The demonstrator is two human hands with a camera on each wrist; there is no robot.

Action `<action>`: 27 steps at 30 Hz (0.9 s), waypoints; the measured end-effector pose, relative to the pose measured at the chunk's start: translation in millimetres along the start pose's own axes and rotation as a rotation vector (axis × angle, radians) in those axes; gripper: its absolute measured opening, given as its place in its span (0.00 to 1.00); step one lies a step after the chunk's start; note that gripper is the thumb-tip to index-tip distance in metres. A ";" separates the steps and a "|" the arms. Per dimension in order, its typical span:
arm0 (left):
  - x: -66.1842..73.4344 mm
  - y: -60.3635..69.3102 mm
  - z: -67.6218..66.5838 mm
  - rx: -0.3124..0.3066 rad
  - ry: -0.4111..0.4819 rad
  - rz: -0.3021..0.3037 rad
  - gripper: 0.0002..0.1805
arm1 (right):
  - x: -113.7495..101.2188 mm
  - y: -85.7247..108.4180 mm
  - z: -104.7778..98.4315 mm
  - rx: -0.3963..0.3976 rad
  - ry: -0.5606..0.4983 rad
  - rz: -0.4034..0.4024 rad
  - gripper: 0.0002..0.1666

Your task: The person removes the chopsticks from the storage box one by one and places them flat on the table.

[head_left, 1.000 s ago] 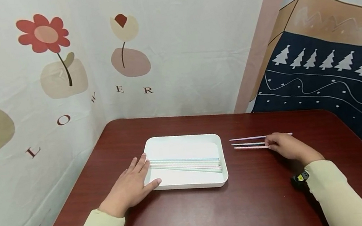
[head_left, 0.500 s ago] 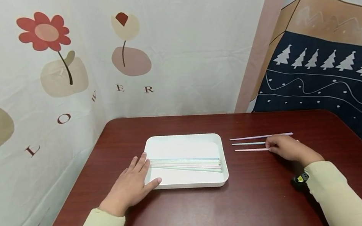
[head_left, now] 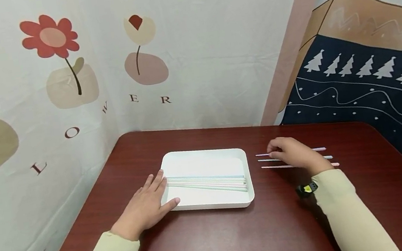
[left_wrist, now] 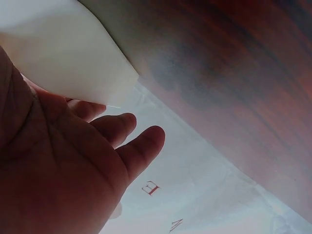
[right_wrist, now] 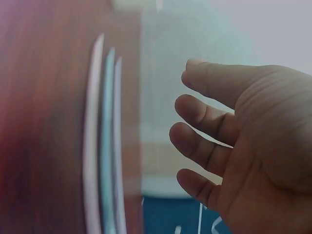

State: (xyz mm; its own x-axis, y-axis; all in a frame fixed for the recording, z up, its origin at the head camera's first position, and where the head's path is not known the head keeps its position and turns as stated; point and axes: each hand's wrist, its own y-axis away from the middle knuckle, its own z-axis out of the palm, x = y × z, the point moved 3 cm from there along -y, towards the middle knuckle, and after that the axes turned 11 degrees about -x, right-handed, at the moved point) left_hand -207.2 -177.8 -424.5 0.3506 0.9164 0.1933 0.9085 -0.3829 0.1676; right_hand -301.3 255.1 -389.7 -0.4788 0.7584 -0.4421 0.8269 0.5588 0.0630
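The left hand [head_left: 143, 207] rests with spread, straight fingers on the left rim of a white tray [head_left: 212, 206]; in the left wrist view, that hand [left_wrist: 63, 161] is beside the tray wall [left_wrist: 78, 53]. Several pale coloured sticks [head_left: 206, 182] lie lengthwise in the tray. Right of it, a purple stick [head_left: 319, 149], a blue stick [head_left: 265, 160] and a pink stick [head_left: 276, 166] lie roughly parallel on the table. Over them is the right hand [head_left: 293, 153], partly hiding them. The right wrist view shows this hand [right_wrist: 258, 141] with loosely bent fingers, holding nothing, apart from the sticks.
The reddish-brown table [head_left: 217, 243] meets a pale curtain [head_left: 209, 77] with flowers and letters behind and to the left. At the back right hangs a dark blue cloth [head_left: 358, 90] with white trees. A black device [head_left: 306, 189] is at the right wrist.
The right hand has moved left from the sticks' right part and come off them; the pink stick lies slightly nearer the front than before. The left hand and tray stay put.
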 end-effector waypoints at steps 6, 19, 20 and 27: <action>3.3 -0.1 0.0 -0.003 -0.003 0.005 0.50 | -37.8 -28.2 1.5 -0.012 -0.055 -0.008 0.03; 1.1 2.6 -0.1 -0.001 -0.016 -0.019 0.50 | -105.1 -92.0 24.5 -0.095 -0.122 -0.110 0.06; 1.1 2.5 0.2 -0.001 -0.018 -0.020 0.50 | -107.8 -96.2 27.8 -0.106 -0.126 -0.117 0.06; 1.6 2.9 1.1 -0.013 -0.020 -0.031 0.50 | -119.7 -120.6 52.9 -0.209 -0.183 -0.165 0.06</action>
State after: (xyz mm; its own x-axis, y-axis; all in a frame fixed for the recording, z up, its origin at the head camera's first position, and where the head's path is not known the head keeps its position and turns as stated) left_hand -203.7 -177.3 -424.7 0.3264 0.9301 0.1687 0.9161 -0.3552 0.1859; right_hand -328.2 79.2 -391.7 -0.5251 0.5892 -0.6141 0.6548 0.7406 0.1508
